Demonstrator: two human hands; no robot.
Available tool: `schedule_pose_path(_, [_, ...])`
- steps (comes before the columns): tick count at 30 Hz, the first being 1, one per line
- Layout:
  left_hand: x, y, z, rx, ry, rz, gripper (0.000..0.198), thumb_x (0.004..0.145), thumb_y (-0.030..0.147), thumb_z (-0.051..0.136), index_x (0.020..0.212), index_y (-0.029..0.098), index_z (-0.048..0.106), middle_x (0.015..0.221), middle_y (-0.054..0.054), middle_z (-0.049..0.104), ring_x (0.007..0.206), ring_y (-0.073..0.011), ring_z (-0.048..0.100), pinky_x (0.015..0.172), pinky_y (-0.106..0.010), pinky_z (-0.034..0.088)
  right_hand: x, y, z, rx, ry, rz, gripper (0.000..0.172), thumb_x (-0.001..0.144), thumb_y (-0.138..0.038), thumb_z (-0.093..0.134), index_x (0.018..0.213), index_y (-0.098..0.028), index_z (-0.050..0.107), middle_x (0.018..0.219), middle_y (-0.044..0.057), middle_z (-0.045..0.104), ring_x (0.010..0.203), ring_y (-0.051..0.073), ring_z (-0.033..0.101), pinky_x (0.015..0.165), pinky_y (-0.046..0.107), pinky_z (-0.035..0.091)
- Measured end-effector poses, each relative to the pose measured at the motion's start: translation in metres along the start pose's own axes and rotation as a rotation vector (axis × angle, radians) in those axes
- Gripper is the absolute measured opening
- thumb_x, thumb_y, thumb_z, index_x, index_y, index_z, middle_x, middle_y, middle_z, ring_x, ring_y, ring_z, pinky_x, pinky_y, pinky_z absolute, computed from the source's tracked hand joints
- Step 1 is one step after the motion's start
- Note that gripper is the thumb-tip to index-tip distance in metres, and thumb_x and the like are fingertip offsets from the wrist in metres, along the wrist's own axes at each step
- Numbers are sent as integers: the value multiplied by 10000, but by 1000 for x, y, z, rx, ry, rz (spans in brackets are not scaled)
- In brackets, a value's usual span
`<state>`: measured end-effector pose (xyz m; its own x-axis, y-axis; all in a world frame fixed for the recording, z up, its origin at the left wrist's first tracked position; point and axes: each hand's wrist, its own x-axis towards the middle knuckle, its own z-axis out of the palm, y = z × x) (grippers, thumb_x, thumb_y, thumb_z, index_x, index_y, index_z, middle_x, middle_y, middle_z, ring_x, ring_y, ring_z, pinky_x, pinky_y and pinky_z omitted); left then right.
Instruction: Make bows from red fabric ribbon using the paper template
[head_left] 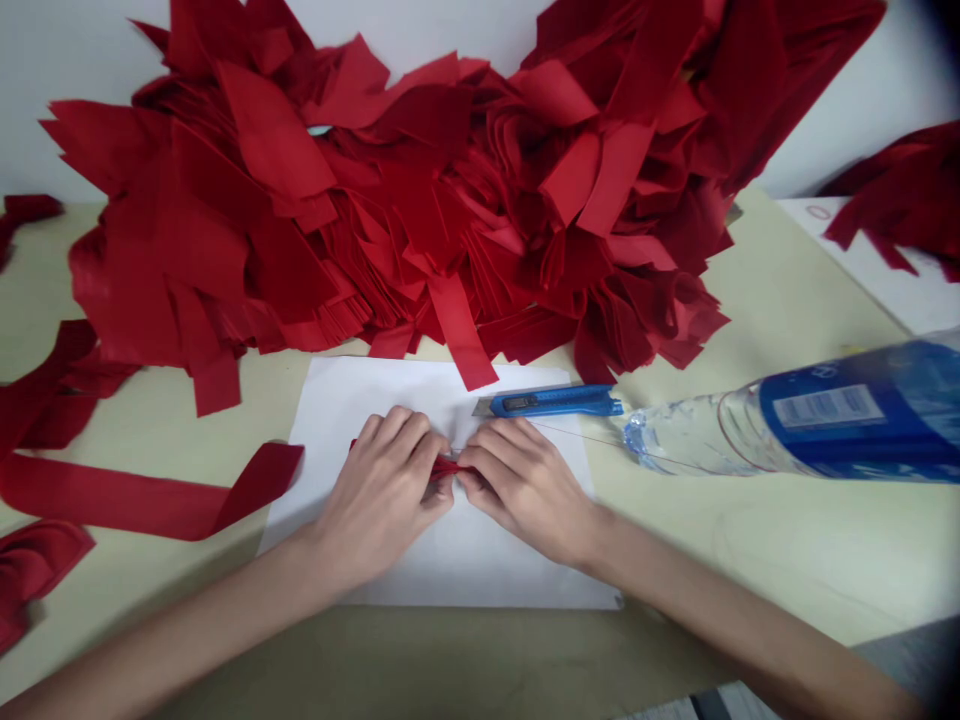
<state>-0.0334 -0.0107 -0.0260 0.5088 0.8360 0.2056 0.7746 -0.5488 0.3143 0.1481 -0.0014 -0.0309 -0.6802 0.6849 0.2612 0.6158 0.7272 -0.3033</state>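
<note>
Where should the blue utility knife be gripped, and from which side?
Take the blue handle of the utility knife near its right end, from above, with the right hand. It lies flat across the edge of the white paper, and that end is clear of both hands; the metal blade end points left, toward them.

Left hand (379,495) and right hand (525,490) pinch a red strip (450,467) (mostly hidden) on white paper (450,570).

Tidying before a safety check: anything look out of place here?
The blue box cutter lies on the white paper with its metal blade exposed, beside the right hand; a bare blade there looks risky.
</note>
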Motion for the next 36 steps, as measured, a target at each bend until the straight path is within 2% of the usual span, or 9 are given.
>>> schedule_pose_path(2, [1, 0, -1, -1, 19, -21, 70, 787, 162, 535, 814, 160, 599, 827, -58, 613, 845, -244, 498, 707, -395, 396, 0, 0, 0, 6, -2, -1, 185, 907, -164, 440, 828, -146, 607, 807, 65, 611, 808, 190, 533, 752, 334, 401])
schedule_pose_path(5, [2, 1, -1, -27, -18, -27, 60, 782, 153, 536, 766, 160, 594, 801, -49, 606, 835, -234, 501, 711, -389, 400, 0, 1, 0, -1, 2, -13, 191, 909, -163, 437, 825, -145, 607, 799, 63, 609, 802, 190, 527, 742, 333, 397])
schedule_pose_path(8, [4, 1, -1, -33, -54, -6, 93, 782, 125, 517, 737, 163, 589, 784, -44, 600, 828, -227, 498, 706, -385, 398, 0, 2, 1, -12, 8, -22, 190, 906, -165, 447, 818, -132, 613, 790, 60, 607, 792, 189, 524, 733, 334, 393])
schedule_pose_path(18, [3, 2, 0, -3, -55, 52, 136, 816, 121, 493, 739, 164, 597, 766, -40, 576, 802, -217, 479, 669, -372, 374, 0, 1, 2, -36, -5, -22, 209, 904, -161, 442, 804, -119, 620, 795, 65, 609, 813, 189, 516, 744, 340, 398])
schedule_pose_path(29, [2, 0, 7, -111, -21, -16, 142, 793, 82, 506, 690, 159, 567, 729, -26, 572, 769, -197, 468, 697, -358, 393, -1, 1, 3, 0, -5, -1, 205, 912, -184, 454, 809, -127, 622, 781, 67, 608, 784, 189, 534, 740, 347, 417])
schedule_pose_path(32, [4, 0, 6, -133, -34, -20, 148, 782, 66, 501, 683, 152, 570, 718, -29, 570, 765, -196, 467, 694, -355, 396, 0, 2, -4, 44, -18, 15, 189, 911, -202, 475, 823, -130, 626, 801, 68, 624, 797, 195, 547, 752, 358, 438])
schedule_pose_path(34, [5, 1, 7, -140, -31, -13, 148, 772, 57, 494, 690, 150, 575, 723, -32, 570, 776, -200, 466, 697, -353, 397, -1, 4, -18, 101, 47, 59, 147, 904, -219, 508, 874, -140, 628, 859, 70, 637, 847, 200, 563, 778, 361, 455])
schedule_pose_path(36, [5, 1, 8, -150, -28, -9, 149, 765, 52, 488, 696, 150, 577, 731, -35, 569, 792, -203, 465, 703, -351, 398, -6, 9, -38, 138, 204, 167, 117, 894, -207, 530, 946, -155, 621, 932, 74, 637, 898, 197, 578, 793, 350, 472])
